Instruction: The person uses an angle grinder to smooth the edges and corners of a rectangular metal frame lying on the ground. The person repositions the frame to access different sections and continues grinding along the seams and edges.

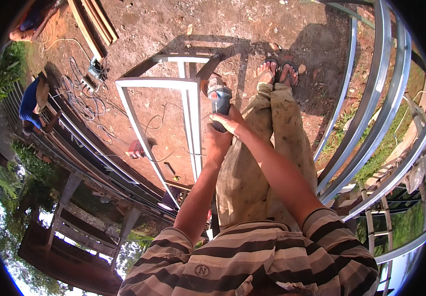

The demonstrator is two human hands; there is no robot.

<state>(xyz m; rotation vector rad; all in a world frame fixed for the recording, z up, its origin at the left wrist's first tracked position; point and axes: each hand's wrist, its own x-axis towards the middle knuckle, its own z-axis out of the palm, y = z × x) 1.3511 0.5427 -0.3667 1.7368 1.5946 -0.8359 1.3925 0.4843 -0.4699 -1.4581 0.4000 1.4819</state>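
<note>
An angle grinder [220, 100] with a blue-grey body is in both my hands, its head pointing away from me. My left hand [217, 140] is closed round the rear end of its dark handle. Just ahead of it, my right hand [229, 121] wraps the body from the right side. The disc [204, 88] is seen nearly edge-on, close beside the upper right corner of a pale metal frame [158, 83]. Whether the disc touches the metal cannot be made out. The frame is built of rectangular tubes and stands left of my legs.
Long metal bars [375, 89] curve along the right side. A red tool [136, 149] and cables [82, 91] lie on the dirt floor at left. A person in blue [31, 103] bends over long rails at far left. Wooden planks [88, 29] lie at upper left.
</note>
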